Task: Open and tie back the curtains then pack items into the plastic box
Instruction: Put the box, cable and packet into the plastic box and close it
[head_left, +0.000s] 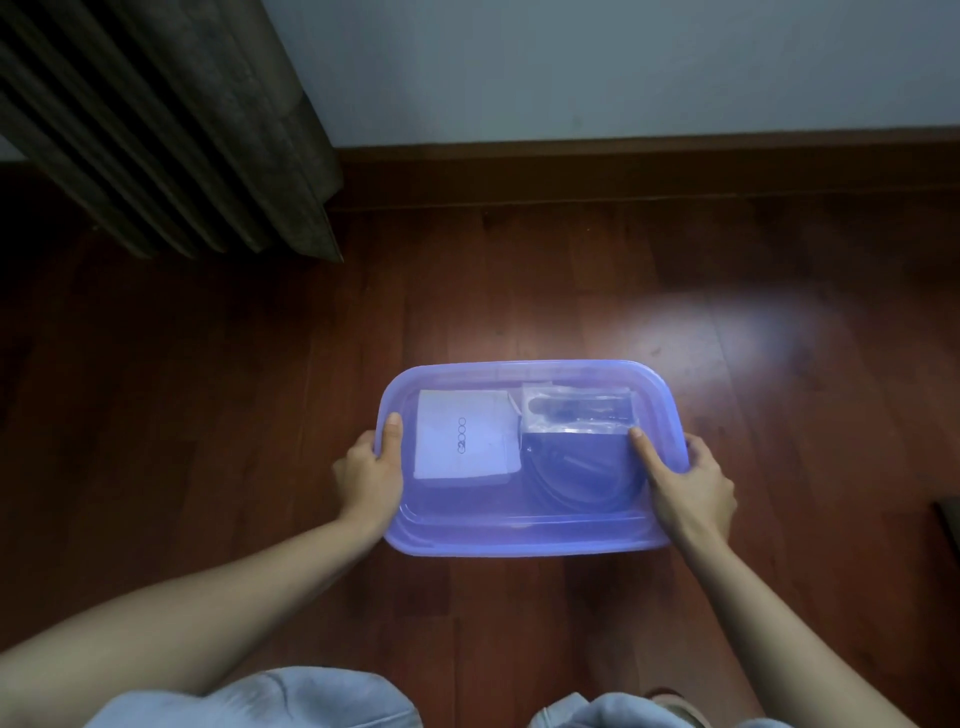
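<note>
A translucent purple plastic box (530, 535) with its lid on lies on the dark red wooden floor (208, 415). Through the lid I see a white carton (462, 441) on the left, a clear packet (576, 410) at the back right and a dark coiled cable (582, 478) in front of it. My left hand (371, 475) grips the box's left edge, thumb on the lid. My right hand (685, 480) grips the right edge, thumb pressed on the lid. A dark curtain (171, 124) hangs at the upper left.
A pale wall (623, 67) with a brown skirting board (623, 171) runs across the back. My knees in light blue cloth (270, 701) show at the bottom edge. A dark object (948, 525) sits on the floor at the far right edge.
</note>
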